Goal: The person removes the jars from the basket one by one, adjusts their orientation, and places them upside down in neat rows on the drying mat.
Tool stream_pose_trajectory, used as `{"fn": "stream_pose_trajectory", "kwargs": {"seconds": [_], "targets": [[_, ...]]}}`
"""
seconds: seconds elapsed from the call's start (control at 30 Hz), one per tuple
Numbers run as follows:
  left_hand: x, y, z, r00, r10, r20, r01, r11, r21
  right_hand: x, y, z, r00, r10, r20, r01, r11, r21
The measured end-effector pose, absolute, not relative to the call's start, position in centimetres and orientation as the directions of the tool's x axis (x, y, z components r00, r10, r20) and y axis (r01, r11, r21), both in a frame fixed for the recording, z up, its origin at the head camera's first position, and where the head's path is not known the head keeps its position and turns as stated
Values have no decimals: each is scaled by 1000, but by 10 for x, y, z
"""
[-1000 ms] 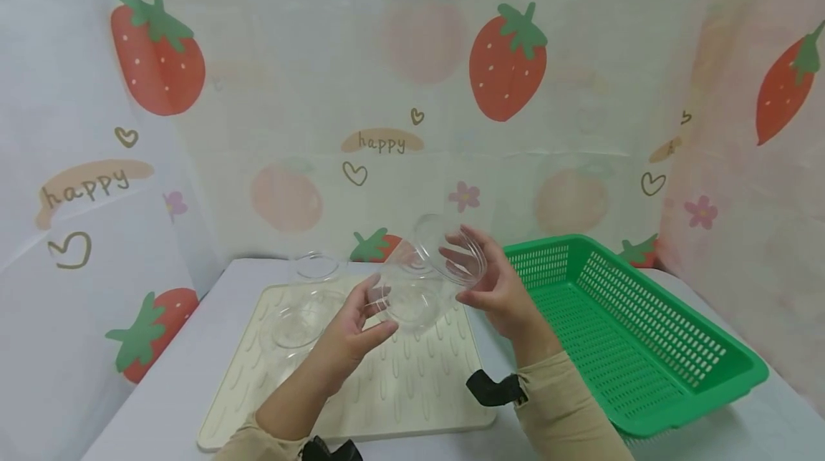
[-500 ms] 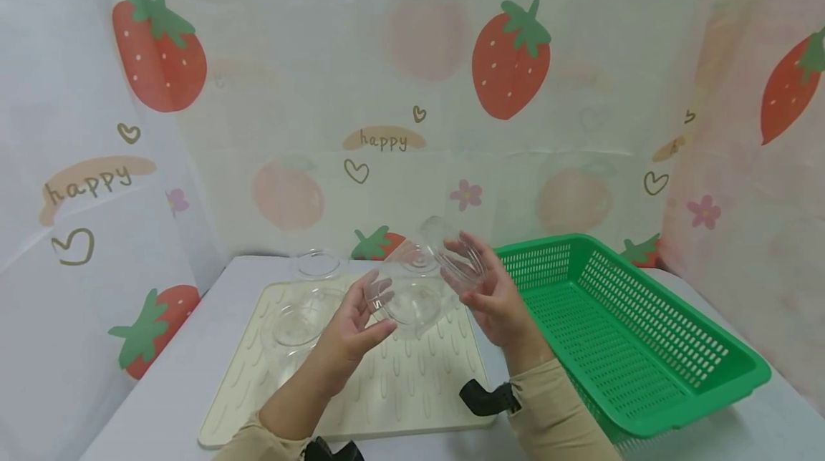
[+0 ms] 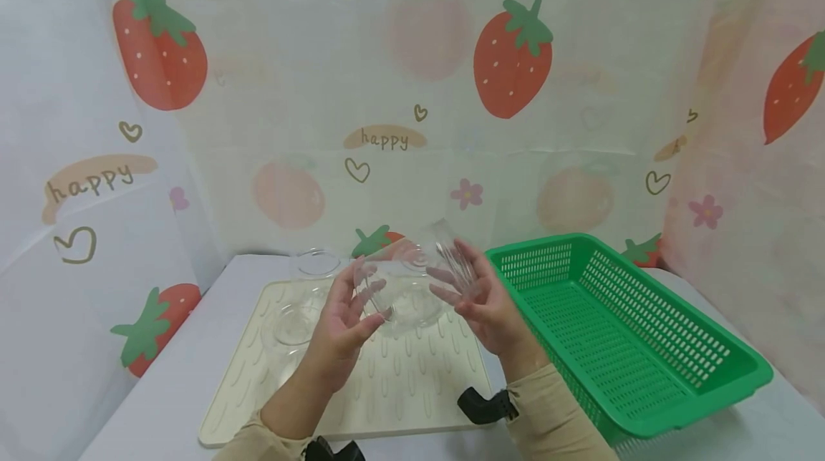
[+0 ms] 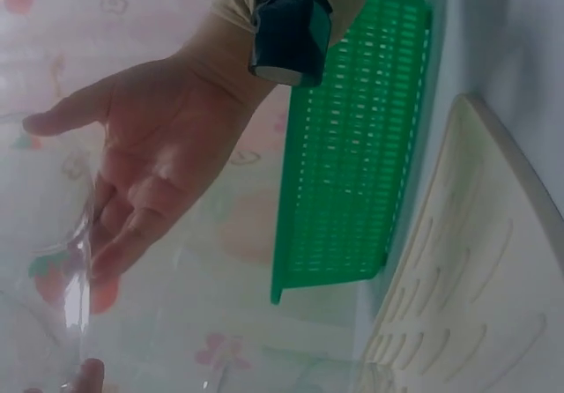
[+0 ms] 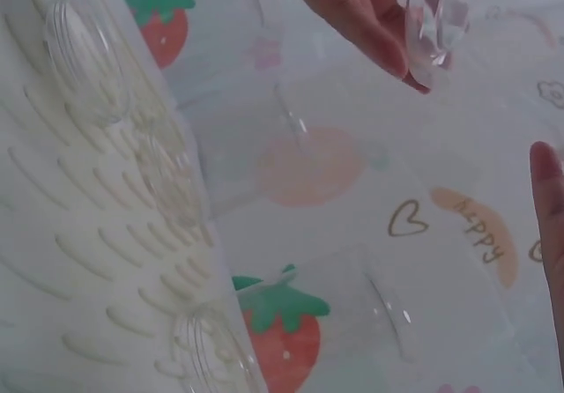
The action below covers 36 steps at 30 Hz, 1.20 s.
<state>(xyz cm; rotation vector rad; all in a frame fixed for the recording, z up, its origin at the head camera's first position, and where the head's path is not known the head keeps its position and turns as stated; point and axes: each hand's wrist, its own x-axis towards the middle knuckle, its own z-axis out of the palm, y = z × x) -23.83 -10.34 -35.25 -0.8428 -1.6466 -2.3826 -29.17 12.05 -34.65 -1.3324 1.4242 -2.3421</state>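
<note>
A clear cup point(image 3: 402, 271) lies on its side in mid-air over the pale mat, held between both hands. At its narrower end, my left hand point(image 3: 341, 321) grips it with thumb and fingers spread around it; in the right wrist view this left hand point(image 5: 374, 18) holds that end. My right hand point(image 3: 493, 311) grips the wide rim point(image 3: 454, 260), fingers showing through the clear wall. From the left wrist, the right hand point(image 4: 167, 142) appears beyond the cup. More clear cups point(image 3: 296, 321) stand on the mat, rims down, as the ringed rim point(image 5: 86, 58) shows.
The cream ridged mat point(image 3: 361, 404) lies on a white table point(image 3: 148, 404). To the right of the hands stands a green perforated basket point(image 3: 644, 346), its left edge close to the right forearm. A strawberry-print cloth point(image 3: 290, 89) hangs behind.
The cup's rim has turned from facing partly toward me to nearly edge-on. My left hand has shifted slightly left and up; the right hand has tilted and come slightly lower.
</note>
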Motion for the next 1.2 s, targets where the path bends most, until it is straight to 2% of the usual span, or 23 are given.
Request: {"fn": "stream_pose_trajectory", "kwargs": {"seconds": [0.27,0.63,0.77,0.93,1.07,1.2], "targets": [[-236,-105,-349,-837,182,516,414,-406,815,-291,118,-348,-608,-506,612,-381,-490,-784],[-236,-102,-347,-892,129,433,373,-329,868,-292,131,-349,-690,-538,483,-377,-302,-876],[-236,-101,-345,-929,88,360,332,-232,914,-293,137,-343,-727,-477,494,-440,-229,-869],[-236,-98,-346,-963,29,267,265,-58,963,-292,140,-329,-702,-411,582,-562,-183,-807],[-239,-95,-351,-971,-1,240,240,40,970,-290,139,-318,-668,-437,602,-604,-154,-782],[-240,-91,-354,-973,-1,230,228,114,967,-287,135,-311,-659,-492,568,-648,-13,-762]]}}
